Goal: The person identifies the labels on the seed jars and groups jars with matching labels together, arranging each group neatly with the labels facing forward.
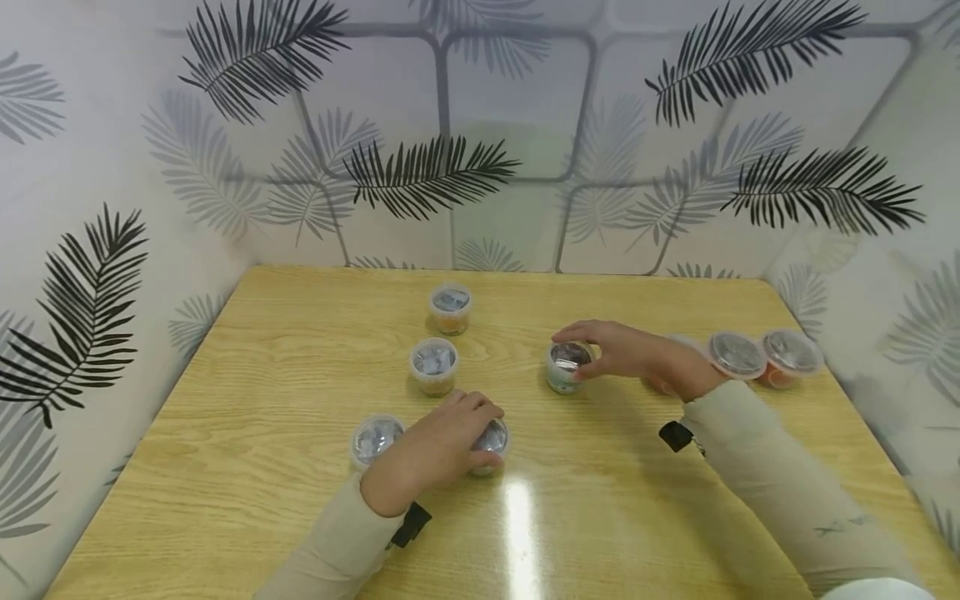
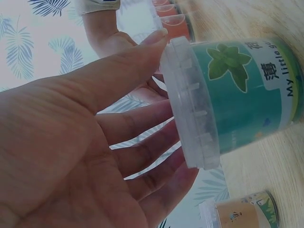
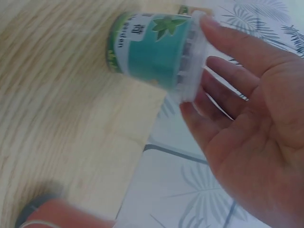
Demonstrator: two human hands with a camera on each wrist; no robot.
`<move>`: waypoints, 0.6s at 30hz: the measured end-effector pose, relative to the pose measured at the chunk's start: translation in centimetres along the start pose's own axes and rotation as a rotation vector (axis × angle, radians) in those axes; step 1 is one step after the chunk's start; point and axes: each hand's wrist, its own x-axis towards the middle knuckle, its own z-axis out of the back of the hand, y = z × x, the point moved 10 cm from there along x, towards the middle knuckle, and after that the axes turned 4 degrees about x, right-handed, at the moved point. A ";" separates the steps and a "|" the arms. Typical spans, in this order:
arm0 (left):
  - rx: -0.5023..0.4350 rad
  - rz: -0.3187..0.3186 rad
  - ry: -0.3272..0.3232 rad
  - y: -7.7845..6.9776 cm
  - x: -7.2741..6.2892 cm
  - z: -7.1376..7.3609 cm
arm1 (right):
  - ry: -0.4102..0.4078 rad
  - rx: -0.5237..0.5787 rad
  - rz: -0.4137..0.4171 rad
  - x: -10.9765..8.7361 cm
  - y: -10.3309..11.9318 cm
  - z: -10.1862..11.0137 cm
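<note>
My left hand (image 1: 435, 450) grips the lid rim of a teal-labelled plastic cup (image 2: 251, 90), thumb on one side and fingers on the other. The cup has a clear lid and a label with green leaves and the words "My little". In the head view this cup (image 1: 491, 437) stands on the table, partly covered by the fingers. Farther back and to the right, my right hand (image 1: 626, 350) holds a second teal-labelled cup (image 3: 156, 52) by its lid, between thumb and fingertips. It carries the same leaf picture. Seen from the head, that cup (image 1: 562, 377) is upright.
Left of the hands stand a rear cup (image 1: 450, 310), a middle cup (image 1: 433, 368) and a near cup (image 1: 375, 438), all lidded. Toward the right edge, red-labelled cups (image 1: 738, 355) stand in a row, one partly behind my right wrist. A patterned wall (image 1: 510, 225) bounds the wooden table (image 1: 285, 350).
</note>
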 end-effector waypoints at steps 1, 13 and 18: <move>0.003 -0.002 0.001 -0.1 0.1 0.0 | -0.002 -0.009 0.003 -0.1 0.1 0.1; 0.021 -0.034 -0.019 -0.4 0.1 0.7 | -0.002 -0.076 0.020 0.1 1.6 0.2; 0.018 -0.037 -0.014 -0.5 0.2 0.7 | -0.019 -0.078 0.057 -0.2 1.5 0.0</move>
